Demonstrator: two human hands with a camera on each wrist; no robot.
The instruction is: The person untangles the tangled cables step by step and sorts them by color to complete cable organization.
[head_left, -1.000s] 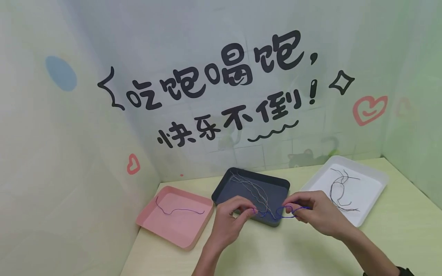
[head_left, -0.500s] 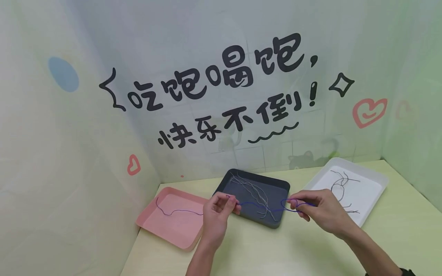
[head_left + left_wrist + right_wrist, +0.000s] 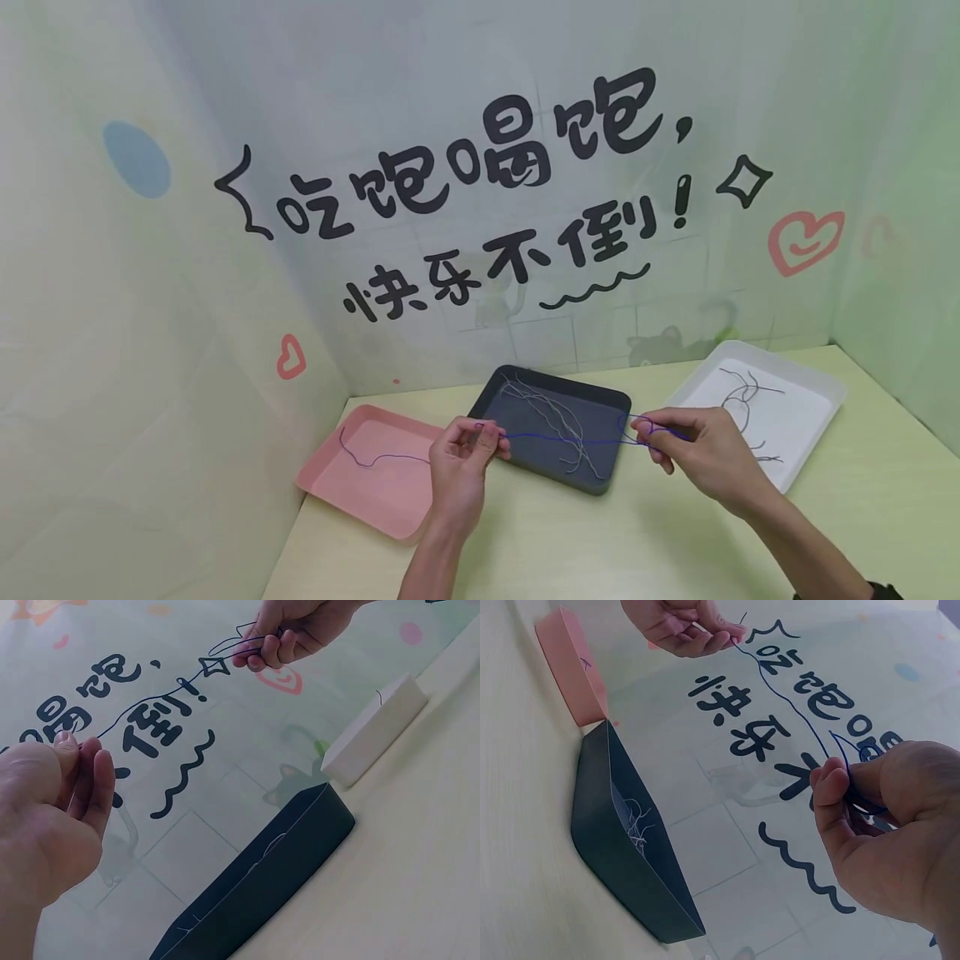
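Observation:
A thin blue string stretches between the two hands above the dark grey tray. My left hand pinches one part of it between thumb and fingertips, a short end poking out past them. With thumb and index finger my right hand pinches the other part, where the string forms a small loop. In the left wrist view the string runs almost straight from hand to hand. Part of it is hidden behind the right fingers in the right wrist view.
Several grey strings lie in the dark grey tray. At left, a pink tray holds one blue string. A white tray with several grey-brown strings stands at right, partly behind the right hand. A printed curtain hangs behind the table.
My left hand has moved left, away from the right hand, still pinching the string. The string between them has drawn out longer and straighter. The right hand has barely moved.

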